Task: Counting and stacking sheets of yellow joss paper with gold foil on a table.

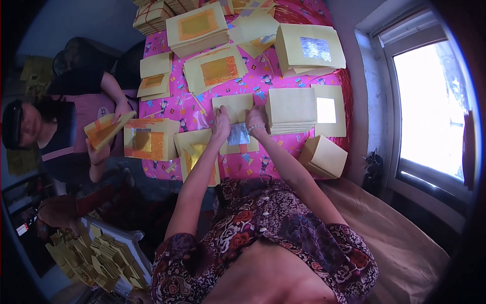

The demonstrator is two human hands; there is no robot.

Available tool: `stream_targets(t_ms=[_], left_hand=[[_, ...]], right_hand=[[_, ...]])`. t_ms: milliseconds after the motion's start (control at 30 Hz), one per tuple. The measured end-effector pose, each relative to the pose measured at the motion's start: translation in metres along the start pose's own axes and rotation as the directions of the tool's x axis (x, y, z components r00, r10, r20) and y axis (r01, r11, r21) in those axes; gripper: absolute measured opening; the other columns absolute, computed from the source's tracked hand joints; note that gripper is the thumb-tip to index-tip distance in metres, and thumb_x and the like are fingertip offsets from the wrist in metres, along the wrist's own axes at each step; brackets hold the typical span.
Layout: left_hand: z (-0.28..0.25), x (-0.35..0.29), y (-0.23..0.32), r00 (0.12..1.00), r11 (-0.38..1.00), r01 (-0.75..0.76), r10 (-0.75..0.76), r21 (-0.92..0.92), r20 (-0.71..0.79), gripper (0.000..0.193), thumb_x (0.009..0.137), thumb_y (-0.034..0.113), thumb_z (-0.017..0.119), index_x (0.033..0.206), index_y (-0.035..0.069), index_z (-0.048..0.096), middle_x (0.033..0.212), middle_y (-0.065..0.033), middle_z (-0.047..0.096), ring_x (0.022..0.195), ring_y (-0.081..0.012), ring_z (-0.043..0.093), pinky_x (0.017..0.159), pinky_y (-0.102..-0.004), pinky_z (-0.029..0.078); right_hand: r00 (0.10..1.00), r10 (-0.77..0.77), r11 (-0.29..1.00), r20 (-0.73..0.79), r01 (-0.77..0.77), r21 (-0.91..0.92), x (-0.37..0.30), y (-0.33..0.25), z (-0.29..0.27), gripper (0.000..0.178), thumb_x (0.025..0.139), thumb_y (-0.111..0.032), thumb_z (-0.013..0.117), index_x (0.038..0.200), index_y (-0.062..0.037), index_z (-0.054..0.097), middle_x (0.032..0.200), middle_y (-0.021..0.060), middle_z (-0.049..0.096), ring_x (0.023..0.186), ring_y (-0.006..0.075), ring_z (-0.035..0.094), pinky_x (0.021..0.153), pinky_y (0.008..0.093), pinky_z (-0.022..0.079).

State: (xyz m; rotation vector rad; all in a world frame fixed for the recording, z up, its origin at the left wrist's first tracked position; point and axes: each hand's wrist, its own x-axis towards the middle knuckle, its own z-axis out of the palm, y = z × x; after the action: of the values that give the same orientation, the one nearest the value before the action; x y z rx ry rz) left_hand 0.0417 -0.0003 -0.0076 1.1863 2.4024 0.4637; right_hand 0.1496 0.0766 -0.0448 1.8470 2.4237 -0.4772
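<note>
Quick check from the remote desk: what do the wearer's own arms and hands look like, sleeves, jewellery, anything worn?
Both forearms are bare. Short sleeves of a dark purple floral-patterned blouse end above the elbows, one on each upper arm. The right hand has a thin pale beaded bracelet at the wrist. The left hand shows no bracelet or watch. No gloves on either hand; rings are too small to tell.

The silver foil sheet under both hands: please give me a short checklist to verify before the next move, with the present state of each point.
1. Left hand on the yellow paper sheet: ok, its fingers rest on it.
2. Right hand at the silver foil sheet: ok, it touches the top edge.
3. Foil lying flat and square: cannot tell, the hands hide part of it.
4. Plain paper stack beside the right hand: ok, close by.
5. Other person's hands apart from the working spot: ok, they hold their own orange-faced paper at the left.
</note>
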Motion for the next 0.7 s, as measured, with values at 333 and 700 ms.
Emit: stream_targets(t_ms=[333,700], left_hand=[[0.013,0.003,-0.013,0.991,0.998,-0.06,0.06,-0.008,0.122,0.029,0.067,-0.003,0.065,0.091,0.007,0.054,0.099,-0.014,0.049,0.097,-0.0309,0.053,0.081,-0.0405,0.048],[0.019,0.005,-0.022,0.994,0.993,-0.097,0.1,-0.064,0.045,0.023,0.069,0.003,0.062,0.091,0.004,0.054,0.096,-0.0165,0.049,0.092,-0.0358,0.054,0.076,-0.0429,0.047]], right_hand=[[0.988,-0.139,0.979,0.066,0.147,-0.142,-0.009,-0.002,-0.027,0.043,0.081,-0.026,0.058,0.111,0.0027,0.047,0.102,0.0154,0.049,0.091,0.0269,0.054,0.074,0.0376,0.05],[0.89,-0.452,0.892,0.055,0.451,0.024,-0.045,-0.03,-0.046,0.016,0.08,-0.015,0.05,0.092,-0.0039,0.049,0.091,0.0136,0.054,0.09,0.0289,0.055,0.071,0.0383,0.049]])
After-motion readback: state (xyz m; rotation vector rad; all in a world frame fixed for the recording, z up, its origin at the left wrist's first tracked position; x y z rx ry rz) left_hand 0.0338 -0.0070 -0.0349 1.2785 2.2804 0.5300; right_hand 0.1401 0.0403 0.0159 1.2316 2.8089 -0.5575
